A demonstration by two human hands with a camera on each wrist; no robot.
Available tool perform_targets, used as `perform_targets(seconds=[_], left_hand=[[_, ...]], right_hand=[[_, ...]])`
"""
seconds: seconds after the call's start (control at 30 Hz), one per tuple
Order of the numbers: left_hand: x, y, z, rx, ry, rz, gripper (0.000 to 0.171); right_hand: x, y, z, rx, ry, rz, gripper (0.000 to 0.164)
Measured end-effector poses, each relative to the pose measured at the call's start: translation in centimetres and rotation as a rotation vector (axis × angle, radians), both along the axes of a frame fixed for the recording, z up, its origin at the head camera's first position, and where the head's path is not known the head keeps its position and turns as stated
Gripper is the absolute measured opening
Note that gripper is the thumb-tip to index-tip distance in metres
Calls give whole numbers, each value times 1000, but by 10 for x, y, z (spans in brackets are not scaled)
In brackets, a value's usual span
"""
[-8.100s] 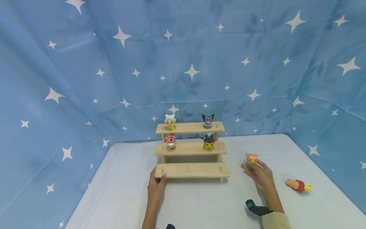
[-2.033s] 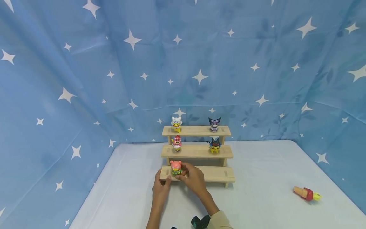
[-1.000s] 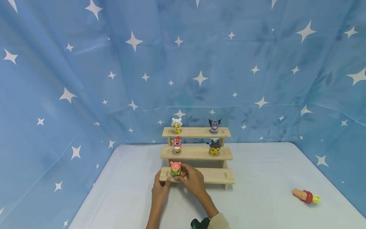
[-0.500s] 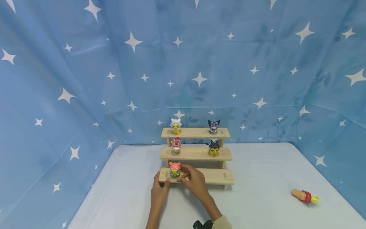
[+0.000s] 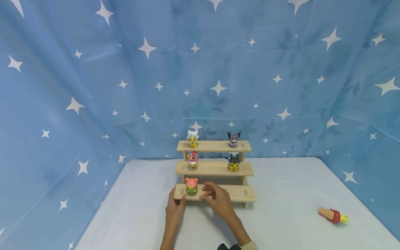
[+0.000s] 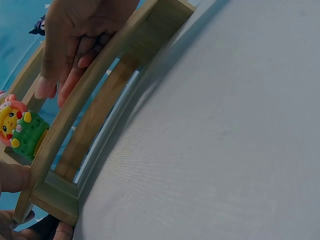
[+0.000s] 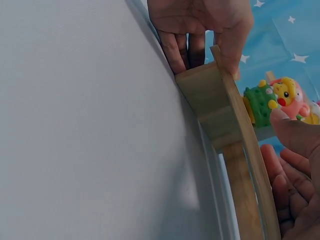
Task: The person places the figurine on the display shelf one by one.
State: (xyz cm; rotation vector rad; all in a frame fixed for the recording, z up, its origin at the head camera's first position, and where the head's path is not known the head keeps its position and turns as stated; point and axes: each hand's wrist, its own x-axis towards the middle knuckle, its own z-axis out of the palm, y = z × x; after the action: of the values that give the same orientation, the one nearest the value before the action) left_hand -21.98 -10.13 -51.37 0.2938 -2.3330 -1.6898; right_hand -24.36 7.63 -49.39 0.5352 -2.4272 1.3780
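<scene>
A three-tier wooden display stand (image 5: 232, 192) stands against the backdrop. My left hand (image 5: 175, 210) grips the left end of its bottom step, thumb on top and fingers at the side. On that step, near the left end, a small figurine (image 5: 191, 186) with a pink hood and green base stands upright. My right hand (image 5: 221, 201) hovers just to its right, fingers loosely bent with a gap between them and the figurine. In the right wrist view the figurine (image 7: 260, 105) stands on the plank between both hands; the left wrist view shows its green body (image 6: 31, 134) too.
The middle step holds a pink bear figurine (image 5: 193, 160) and a dark-eared yellow figurine (image 5: 233, 163). A white-hooded figurine (image 5: 192, 139) and a black-and-purple figurine (image 5: 233, 139) stand on the top step. A red-and-yellow figurine (image 5: 335, 215) lies on the white table (image 5: 287, 194) at right.
My right hand carried the pink-hooded figurine from the right side of the table to the bottom step, then let go and drew back rightward. My left hand kept its grip on the stand.
</scene>
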Motion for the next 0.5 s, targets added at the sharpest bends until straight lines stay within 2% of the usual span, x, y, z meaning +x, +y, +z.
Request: perform_targets(seconds=[0.27,0.5], left_hand=[[-2,0,-2,7,-6,0,62],[-3,1,-4,-2,-9,6,62]], right_hand=[[2,14,0,-9,-67,-19,43],[9,28,2,-60,-93,-16,33]])
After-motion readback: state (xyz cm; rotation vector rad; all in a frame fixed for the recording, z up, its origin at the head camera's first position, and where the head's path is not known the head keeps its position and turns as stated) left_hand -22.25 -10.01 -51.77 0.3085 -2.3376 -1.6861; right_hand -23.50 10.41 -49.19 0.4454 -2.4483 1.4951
